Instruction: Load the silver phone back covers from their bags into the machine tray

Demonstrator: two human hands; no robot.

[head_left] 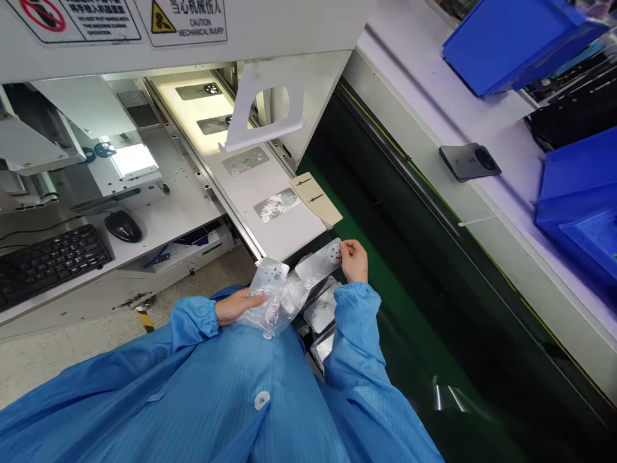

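Observation:
My left hand (238,305) is closed on a clear plastic bag (270,312) in front of my body. A pale phone-back-shaped sheet (272,271) with camera holes shows at the bag's upper end. With thumb and fingers, my right hand (355,260) pinches the camera-hole end of another thin, shiny sheet (315,265). That sheet's lower end reaches the bag; whether it lies inside I cannot tell. Beneath it, beside my right sleeve, is a pile of bagged sheets (322,311), partly hidden by the bag and my arm.
A white conveyor (289,235) comes out of the machine, carrying several phone-shaped sheets (245,161). A beige card (316,199) is at its right edge. A keyboard (53,262) and mouse (123,226) lie left. On the right are a phone (465,162) and blue bins (511,45).

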